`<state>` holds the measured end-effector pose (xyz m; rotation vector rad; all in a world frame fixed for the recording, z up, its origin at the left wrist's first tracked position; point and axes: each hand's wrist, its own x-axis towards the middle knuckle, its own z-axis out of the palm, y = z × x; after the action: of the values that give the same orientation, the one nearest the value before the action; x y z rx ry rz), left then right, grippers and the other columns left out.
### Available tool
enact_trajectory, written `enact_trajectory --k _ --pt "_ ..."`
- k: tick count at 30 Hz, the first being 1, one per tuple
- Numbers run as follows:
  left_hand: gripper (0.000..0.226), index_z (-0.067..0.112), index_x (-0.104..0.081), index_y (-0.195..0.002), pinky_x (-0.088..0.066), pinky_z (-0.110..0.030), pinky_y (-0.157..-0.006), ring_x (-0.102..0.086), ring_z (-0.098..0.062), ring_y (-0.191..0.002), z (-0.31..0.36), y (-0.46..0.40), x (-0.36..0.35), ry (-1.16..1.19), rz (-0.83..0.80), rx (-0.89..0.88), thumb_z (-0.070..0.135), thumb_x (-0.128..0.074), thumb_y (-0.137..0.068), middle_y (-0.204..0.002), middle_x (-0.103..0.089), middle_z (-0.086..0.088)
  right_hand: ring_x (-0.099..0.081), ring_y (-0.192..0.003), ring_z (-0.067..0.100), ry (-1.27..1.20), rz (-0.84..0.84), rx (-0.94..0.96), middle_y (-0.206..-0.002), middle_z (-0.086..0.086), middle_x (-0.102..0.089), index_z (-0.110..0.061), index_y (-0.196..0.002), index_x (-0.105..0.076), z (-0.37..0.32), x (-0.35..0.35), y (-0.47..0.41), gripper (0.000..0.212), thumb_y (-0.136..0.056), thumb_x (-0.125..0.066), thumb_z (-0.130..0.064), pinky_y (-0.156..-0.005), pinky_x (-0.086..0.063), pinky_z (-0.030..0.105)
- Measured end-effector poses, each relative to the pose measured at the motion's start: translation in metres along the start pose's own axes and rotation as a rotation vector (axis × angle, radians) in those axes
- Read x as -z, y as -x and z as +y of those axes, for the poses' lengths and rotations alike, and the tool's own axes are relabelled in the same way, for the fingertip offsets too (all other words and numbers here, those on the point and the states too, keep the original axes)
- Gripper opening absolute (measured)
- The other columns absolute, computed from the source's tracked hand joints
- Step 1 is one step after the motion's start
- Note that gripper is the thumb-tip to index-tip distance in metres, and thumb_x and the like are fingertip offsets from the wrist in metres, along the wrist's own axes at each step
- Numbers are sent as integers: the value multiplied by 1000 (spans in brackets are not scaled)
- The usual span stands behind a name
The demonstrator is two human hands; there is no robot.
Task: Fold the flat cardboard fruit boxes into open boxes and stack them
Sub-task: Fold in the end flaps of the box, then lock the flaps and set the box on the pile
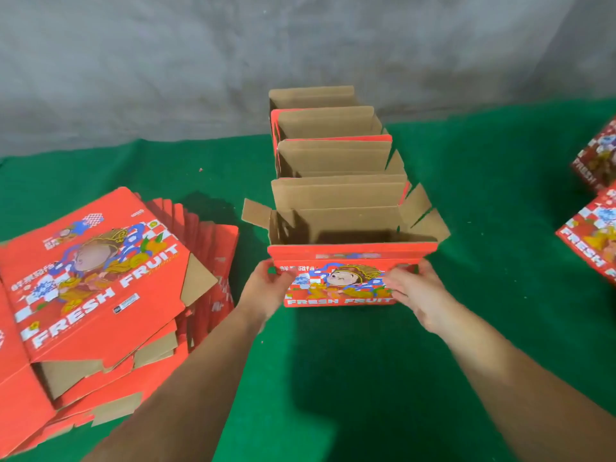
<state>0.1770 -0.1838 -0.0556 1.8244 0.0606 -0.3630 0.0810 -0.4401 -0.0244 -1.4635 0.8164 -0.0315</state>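
Green cloth (pixel 333 361) covers the work surface; grey wall (pixel 200 61) behind. Front box (pixel 350 258), red with "FRESH FRUIT" print, stands upright and open-topped at centre, top flaps splayed outward. Left hand (pixel 266 288) is on its near left corner, fingers curled against the printed face; right hand (pixel 416 291) is on the near right part of the same face, fingers spread flat over the print. Both hands are in contact with the box; whether they clamp it or only press against it cannot be told. Behind it, a row of boxes (pixel 333 155), also open, runs toward the wall, each touching the next. Left of the hands: flat stack (pixel 100 295) of unfolded boxes, fanned and uneven, top one print-side up. At the right edge, two more boxes (pixel 596 228), partly cut off.
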Motion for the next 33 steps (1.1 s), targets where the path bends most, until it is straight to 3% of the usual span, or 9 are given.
enact_trajectory --k 7,10,13,15,19,23,26,29,33 --pt "53 31 -43 -144 -45 -29 -105 -57 -9 -126 7 -53 -42 57 -188 -101 6 -61 -100 -137 -63 7 -60 -118 1 -110 -119 -47 -129 -22 -65 -44 -147 -25 -8 -34 -68 78 -93 -65 -5 -108 -42 42" --pt "40 37 -46 -134 -46 -16 -91 -58 18 -107 10 -62 -55 80 -108 -31 21 -62 -101 -126 -63 21 -54 -130 14 4 -90 -59 -149 -15 -51 -45 -158 -2 -4 -65 -68 94 -94 -63 -12 -110 -45 48" --pt "24 36 -54 -123 -42 0 -68 -56 28 -82 2 -47 -57 19 9 -4 25 -59 -102 -114 -63 26 -58 -121 15 88 -171 -16 -149 -12 -52 -41 -157 -15 13 -101 -48 80 -94 -54 -10 -101 -51 40" --pt "23 31 -58 -118 -39 4 -70 -56 28 -85 -2 -33 -50 -7 52 -39 15 -55 -102 -112 -64 21 -63 -112 12 142 -251 50 -142 -12 -58 -37 -151 -32 18 -127 -34 66 -94 -51 -9 -95 -53 36" --pt "34 17 -59 -133 -35 7 -78 -59 12 -102 2 0 -3 -74 168 -150 6 -47 -102 -122 -62 10 -61 -123 16 103 -363 75 -138 -5 -62 -23 -151 -42 13 -183 -4 51 -102 -49 -8 -111 -48 45" --pt "31 22 -64 -124 -45 -11 -88 -62 6 -106 4 39 68 -176 304 -316 9 -54 -97 -119 -68 11 -67 -105 16 55 -433 53 -121 -4 -69 -25 -143 -46 8 -234 37 42 -104 -51 -10 -99 -56 38" --pt "42 24 -61 -134 -42 -39 -109 -56 -20 -129 -11 57 129 -597 499 -294 27 -59 -92 -137 -62 -1 -65 -87 19 120 -458 21 -100 -4 -67 -29 -128 -50 3 -270 64 32 -100 -55 -15 -93 -57 44" --pt "67 29 -39 -155 -19 -54 -124 -24 -36 -150 -34 74 177 -875 407 17 51 -57 -94 -163 -33 -2 -62 -84 19 45 -389 -50 -102 4 -67 -17 -124 -56 4 -292 75 24 -100 -60 -20 -95 -57 46" --pt "76 33 -37 -156 -23 -49 -125 -17 -32 -156 -61 99 194 -871 297 -81 59 -64 -91 -168 -24 9 -70 -96 23 -92 -314 -118 -110 11 -66 -11 -119 -57 10 -291 82 15 -104 -58 -12 -70 -59 28"
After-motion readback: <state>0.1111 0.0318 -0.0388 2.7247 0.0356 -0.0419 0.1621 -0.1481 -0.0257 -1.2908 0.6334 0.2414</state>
